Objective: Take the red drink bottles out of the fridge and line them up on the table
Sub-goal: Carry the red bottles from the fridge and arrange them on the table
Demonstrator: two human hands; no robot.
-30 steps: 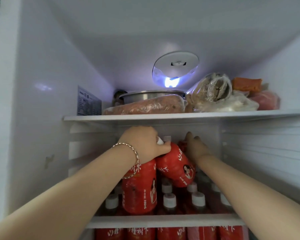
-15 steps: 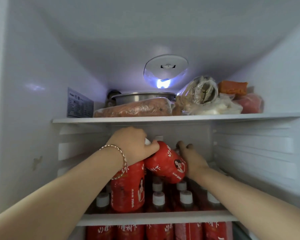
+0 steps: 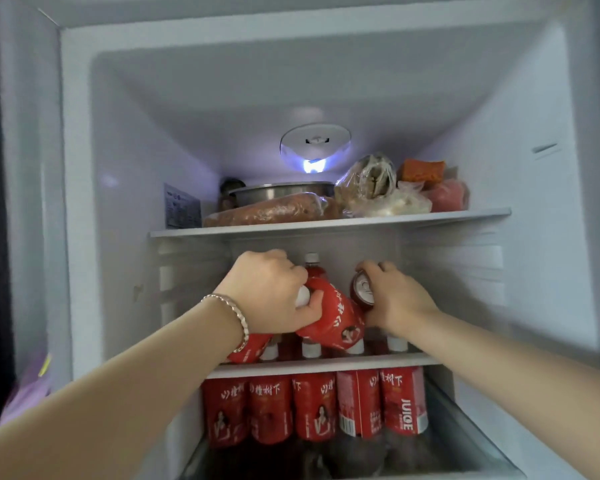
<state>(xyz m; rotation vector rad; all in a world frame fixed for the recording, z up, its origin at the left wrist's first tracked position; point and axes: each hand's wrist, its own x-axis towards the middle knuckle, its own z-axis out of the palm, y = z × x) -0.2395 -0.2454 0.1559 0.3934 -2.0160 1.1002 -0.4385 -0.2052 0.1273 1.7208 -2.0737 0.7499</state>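
Note:
Both hands reach into the middle shelf (image 3: 326, 363) of the open fridge. My left hand (image 3: 271, 292), a bracelet on its wrist, grips a tilted red drink bottle (image 3: 333, 317) at its white-capped neck. A second red bottle (image 3: 250, 348) hangs under that same hand. My right hand (image 3: 395, 299) is closed around another red bottle (image 3: 362, 289), whose round end faces me. One more red bottle (image 3: 312, 268) stands upright behind, between the hands. White caps of further bottles (image 3: 312, 348) show along the shelf's front.
A lower compartment holds a row of several red bottles (image 3: 312, 407). The top shelf (image 3: 326, 223) carries a steel pan (image 3: 281, 194) and wrapped food bags (image 3: 368, 188). Fridge walls close in left and right. A lamp (image 3: 314, 147) glows at the back.
My view has drawn back from the fridge. My right hand, earlier reaching behind the bottles, now grips one and has pulled it forward. My left hand still carries its bottles.

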